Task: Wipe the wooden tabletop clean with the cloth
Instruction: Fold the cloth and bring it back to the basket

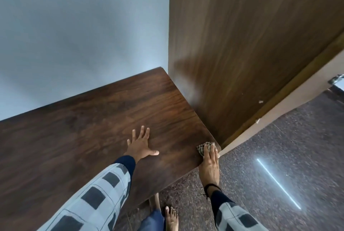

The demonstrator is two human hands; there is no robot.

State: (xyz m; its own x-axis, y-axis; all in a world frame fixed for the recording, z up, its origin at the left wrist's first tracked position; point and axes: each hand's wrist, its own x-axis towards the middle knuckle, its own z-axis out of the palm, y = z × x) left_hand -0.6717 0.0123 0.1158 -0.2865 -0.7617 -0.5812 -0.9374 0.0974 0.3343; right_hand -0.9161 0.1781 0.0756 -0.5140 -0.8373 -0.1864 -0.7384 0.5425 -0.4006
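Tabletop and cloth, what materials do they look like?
Tabletop: dark wood or wood-look laminate, semi-gloss; grain lines and soft sheen, which one is unclear. Cloth: woven fabric, matte; checked pattern, crumpled folds under the right hand.

This looks like a room in a home rather than a workplace. A dark wooden tabletop [93, 137] sits in a corner, its far edge against a plain pale-blue painted wall [74, 35] and its right edge against a tall wood-grain panel [242, 44], like the side of a wardrobe or a door. Below the tabletop's near edge lies a polished speckled stone floor [297, 147], where a person's bare foot [171, 217] stands.
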